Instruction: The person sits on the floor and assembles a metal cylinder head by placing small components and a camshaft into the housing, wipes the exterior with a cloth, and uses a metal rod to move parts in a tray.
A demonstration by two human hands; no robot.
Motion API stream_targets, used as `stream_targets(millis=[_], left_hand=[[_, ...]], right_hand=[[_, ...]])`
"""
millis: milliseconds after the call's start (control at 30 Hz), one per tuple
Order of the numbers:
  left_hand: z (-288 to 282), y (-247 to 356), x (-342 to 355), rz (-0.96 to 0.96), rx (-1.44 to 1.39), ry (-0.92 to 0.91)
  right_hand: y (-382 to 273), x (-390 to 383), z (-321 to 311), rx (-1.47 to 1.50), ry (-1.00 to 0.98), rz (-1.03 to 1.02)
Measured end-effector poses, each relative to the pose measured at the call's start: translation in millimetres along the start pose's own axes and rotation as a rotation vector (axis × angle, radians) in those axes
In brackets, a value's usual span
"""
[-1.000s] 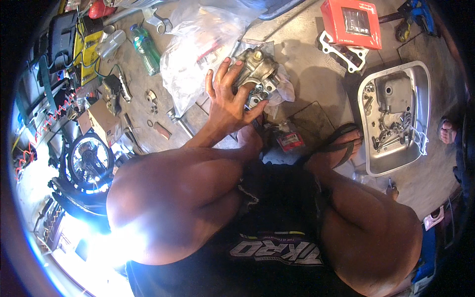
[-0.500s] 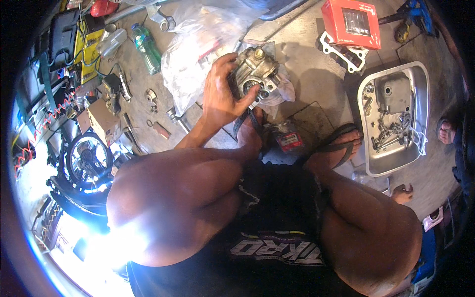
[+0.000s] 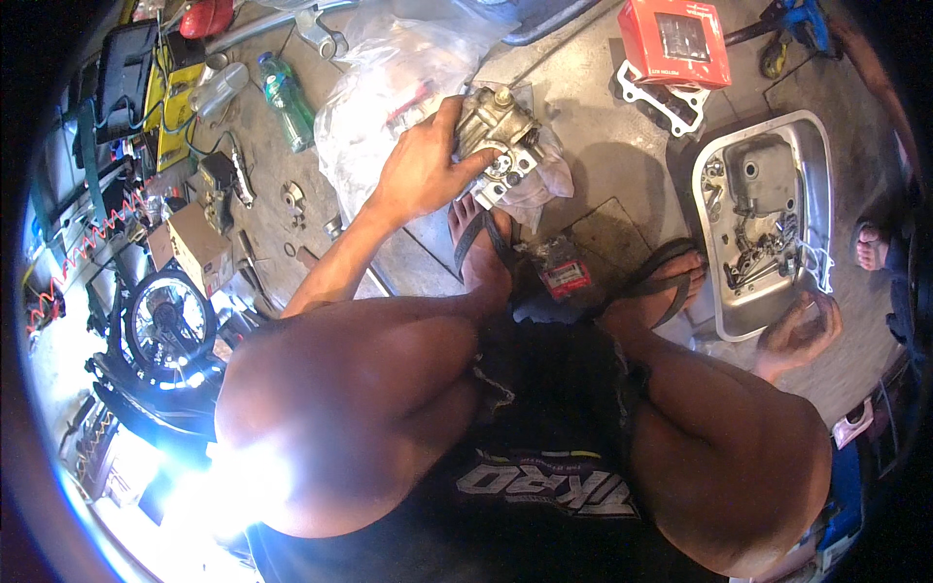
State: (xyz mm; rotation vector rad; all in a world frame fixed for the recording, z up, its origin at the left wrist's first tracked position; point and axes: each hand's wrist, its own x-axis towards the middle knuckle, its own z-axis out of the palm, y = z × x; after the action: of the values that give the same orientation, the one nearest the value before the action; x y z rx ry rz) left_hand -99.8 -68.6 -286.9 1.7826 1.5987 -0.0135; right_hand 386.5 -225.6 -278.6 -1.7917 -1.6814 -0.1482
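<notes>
My left hand is closed round a cast metal engine head, which rests on cloth and plastic between my feet. My right hand is by the lower right edge of a steel tray, fingers curled; I cannot make out what, if anything, they hold. In the tray are a metal cover and several small bolts and parts. A small bagged part with a red label lies between my sandalled feet.
A red box on a white gasket sits above the tray. Leftward are a plastic bag, green bottle, carton, wheel, tools and cables. Another person's foot is at the right edge.
My left hand and the engine head have shifted slightly, the head tilting. My right hand has risen from behind my right knee to the edge of the tray.
</notes>
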Motion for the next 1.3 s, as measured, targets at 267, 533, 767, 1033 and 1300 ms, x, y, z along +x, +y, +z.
stream_targets(millis=[267, 533, 767, 1033, 1300], left_hand=[[-23.3, -5.1, -12.3, -0.006, -0.229, 0.068], [5.9, -15.0, -32.6, -0.191, -1.208, 0.008], [34.1, -54.1, -53.4, -0.242, -1.523, 0.045], [50.0, -125.0, -94.3, -0.398, -1.746, 0.143], [39.8, -81.7, -64.1, -0.163, -1.828, -0.007]], right_hand=[[-84.8, -3.4, 45.0, 0.464, -0.217, 0.194], [-119.5, -22.0, 134.6, 0.610, -0.768, 0.241], [-175.2, -29.8, 202.3, 0.438, -0.734, -0.183], [-142.8, -1.1, 138.0, 0.549, -0.646, 0.293], [-108.0, -4.1, 80.7, 0.155, -1.146, -0.274]])
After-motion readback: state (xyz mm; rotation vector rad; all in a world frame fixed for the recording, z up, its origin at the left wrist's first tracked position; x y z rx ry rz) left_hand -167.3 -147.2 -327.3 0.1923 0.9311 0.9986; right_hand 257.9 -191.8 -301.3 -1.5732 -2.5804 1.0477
